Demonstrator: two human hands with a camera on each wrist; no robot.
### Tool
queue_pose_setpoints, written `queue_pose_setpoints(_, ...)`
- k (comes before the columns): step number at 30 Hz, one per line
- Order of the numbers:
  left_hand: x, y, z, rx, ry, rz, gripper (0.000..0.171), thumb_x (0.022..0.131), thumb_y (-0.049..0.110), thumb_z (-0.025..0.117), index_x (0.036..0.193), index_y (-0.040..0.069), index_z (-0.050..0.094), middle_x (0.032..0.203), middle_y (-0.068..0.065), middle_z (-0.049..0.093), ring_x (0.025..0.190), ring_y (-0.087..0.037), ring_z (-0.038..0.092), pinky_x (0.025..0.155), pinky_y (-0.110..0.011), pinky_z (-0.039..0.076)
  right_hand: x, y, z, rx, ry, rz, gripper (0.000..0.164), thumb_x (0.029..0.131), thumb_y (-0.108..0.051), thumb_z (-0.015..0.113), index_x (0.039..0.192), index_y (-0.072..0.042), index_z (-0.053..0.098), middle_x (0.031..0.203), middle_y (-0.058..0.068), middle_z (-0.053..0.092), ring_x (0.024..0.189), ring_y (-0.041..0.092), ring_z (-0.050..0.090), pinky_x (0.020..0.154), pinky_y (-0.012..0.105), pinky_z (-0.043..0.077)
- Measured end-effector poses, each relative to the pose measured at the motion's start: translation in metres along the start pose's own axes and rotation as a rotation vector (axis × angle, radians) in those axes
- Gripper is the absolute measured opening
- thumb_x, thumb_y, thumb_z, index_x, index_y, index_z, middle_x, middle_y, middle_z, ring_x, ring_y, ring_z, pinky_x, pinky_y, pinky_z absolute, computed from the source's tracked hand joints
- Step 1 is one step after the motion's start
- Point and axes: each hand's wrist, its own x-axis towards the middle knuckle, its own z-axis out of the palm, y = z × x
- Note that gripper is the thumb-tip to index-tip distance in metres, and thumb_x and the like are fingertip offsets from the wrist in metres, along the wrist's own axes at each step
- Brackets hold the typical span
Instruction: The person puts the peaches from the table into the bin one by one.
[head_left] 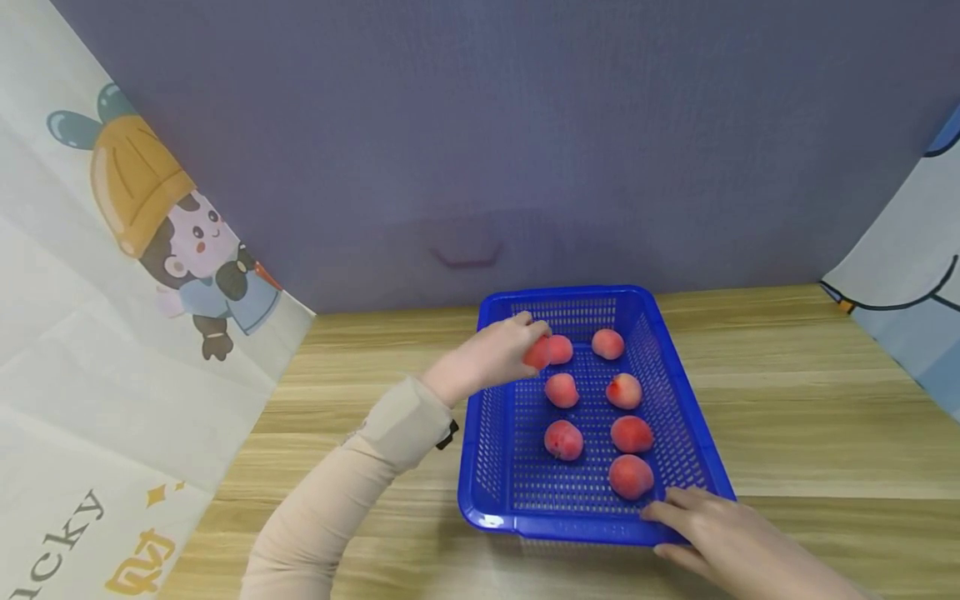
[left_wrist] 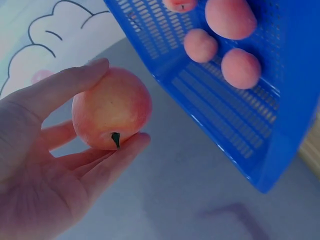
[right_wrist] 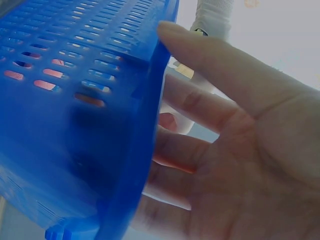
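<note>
My left hand holds a red peach, thumb on one side and fingers on the other. Close up in the left wrist view, the held peach is red and yellow with a short dark green stem. In the head view it overlaps the back left part of a blue plastic basket. More red peaches, such as one at the near right, lie inside in two rough rows. My right hand grips the rim at the near right corner, thumb and fingers on either side of the wall.
The basket stands on a wood-grain table. Behind it rises a grey-blue panel. A white sheet with a cartoon figure borders the left side, and another printed sheet the right.
</note>
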Motion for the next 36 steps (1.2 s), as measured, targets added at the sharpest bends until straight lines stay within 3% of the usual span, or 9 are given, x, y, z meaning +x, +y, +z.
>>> queue_pose_setpoints(3, 0.000, 0.007, 0.001, -0.002, -0.015, 0.023, 0.043, 0.077, 0.020, 0.066, 0.117, 0.007, 0.053, 0.108, -0.012, 0.054, 0.089, -0.019, 0.055, 0.075, -0.027, 0.046, 0.000, 0.000, 0.000, 0.001, -0.005, -0.001, 0.035, 0.080, -0.036, 0.060, 0.104, -0.010, 0.062, 0.104, 0.019, 0.060, 0.093, 0.041, 0.055, 0.070, 0.056, 0.045)
queue_pose_setpoints(12, 0.002, 0.029, 0.006, 0.014, -0.098, 0.098, 0.040, 0.075, 0.021, 0.068, 0.112, 0.010, 0.056, 0.103, -0.005, 0.051, 0.076, -0.012, 0.053, 0.067, -0.020, 0.044, -0.001, 0.001, 0.003, -0.052, 0.052, -0.041, 0.033, 0.080, -0.035, 0.061, 0.101, -0.011, 0.062, 0.101, 0.016, 0.061, 0.089, 0.038, 0.057, 0.069, 0.052, 0.046)
queue_pose_setpoints(19, 0.004, 0.040, 0.014, 0.047, -0.148, 0.188, 0.037, 0.071, 0.013, 0.068, 0.106, 0.011, 0.056, 0.088, -0.001, 0.050, 0.066, -0.010, 0.051, 0.059, -0.018, 0.042, 0.000, 0.002, 0.002, -0.042, 0.032, -0.026, 0.034, 0.079, -0.036, 0.061, 0.102, -0.010, 0.062, 0.101, 0.017, 0.061, 0.090, 0.039, 0.057, 0.068, 0.054, 0.046)
queue_pose_setpoints(25, 0.006, 0.050, 0.020, 0.084, -0.240, 0.203, 0.042, 0.072, 0.017, 0.070, 0.111, 0.013, 0.055, 0.099, -0.002, 0.055, 0.080, -0.010, 0.053, 0.068, -0.017, 0.043, 0.000, 0.002, 0.002, -0.039, 0.017, -0.017, 0.034, 0.080, -0.037, 0.060, 0.102, -0.011, 0.062, 0.101, 0.017, 0.061, 0.090, 0.038, 0.057, 0.068, 0.053, 0.046)
queue_pose_setpoints(29, 0.007, 0.058, 0.023, 0.118, -0.285, 0.212, 0.044, 0.071, 0.017, 0.071, 0.112, 0.015, 0.054, 0.104, -0.003, 0.055, 0.080, -0.009, 0.053, 0.066, -0.016, 0.043, 0.000, 0.002, 0.002, -0.048, 0.023, -0.022, 0.034, 0.080, -0.036, 0.060, 0.102, -0.011, 0.062, 0.101, 0.016, 0.061, 0.089, 0.038, 0.057, 0.067, 0.053, 0.047)
queue_pose_setpoints(36, 0.004, 0.068, 0.034, 0.180, -0.314, 0.273, 0.046, 0.069, 0.021, 0.074, 0.111, 0.016, 0.055, 0.103, 0.000, 0.056, 0.087, -0.009, 0.053, 0.067, -0.016, 0.044, 0.000, 0.002, 0.002, -0.047, 0.025, -0.022, 0.035, 0.080, -0.037, 0.060, 0.102, -0.010, 0.062, 0.101, 0.016, 0.061, 0.089, 0.038, 0.057, 0.067, 0.053, 0.047)
